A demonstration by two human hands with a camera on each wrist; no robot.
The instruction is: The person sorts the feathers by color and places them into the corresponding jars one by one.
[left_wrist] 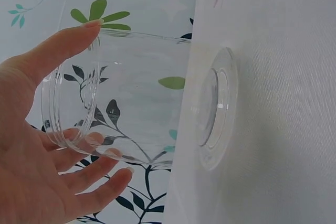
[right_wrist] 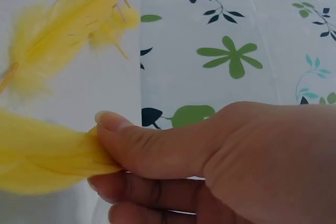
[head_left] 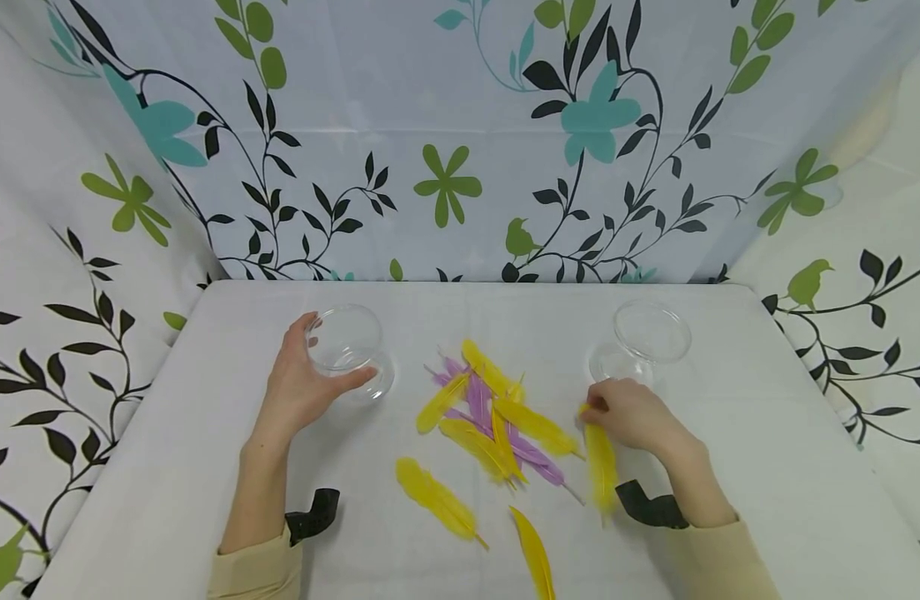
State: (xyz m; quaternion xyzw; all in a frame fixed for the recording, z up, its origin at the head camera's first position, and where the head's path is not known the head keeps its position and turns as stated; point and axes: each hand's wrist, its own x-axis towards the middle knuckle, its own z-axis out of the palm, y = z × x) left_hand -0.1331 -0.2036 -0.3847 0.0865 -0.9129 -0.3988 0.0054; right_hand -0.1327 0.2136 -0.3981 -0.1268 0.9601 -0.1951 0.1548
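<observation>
My left hand (head_left: 302, 387) is around a clear, see-through jar (left_wrist: 131, 98) at the left of the table, thumb on one side near the rim and fingers on the other. A round clear base (left_wrist: 226, 108) shows at the jar's lower end, by the white surface. On the right, my right hand (head_left: 640, 417) pinches a yellow feather (head_left: 601, 467) at one end between thumb and fingertips; the feather hangs toward the front. Between the hands lies a loose heap of yellow feathers (head_left: 535, 425) and purple feathers (head_left: 478, 400).
A second clear jar (head_left: 652, 333) stands behind my right hand. Two separate yellow feathers, one left of centre (head_left: 433, 496) and one near the front (head_left: 533, 554), lie on the white table (head_left: 167, 467). Leaf-patterned cloth (head_left: 400, 100) hangs behind and at both sides.
</observation>
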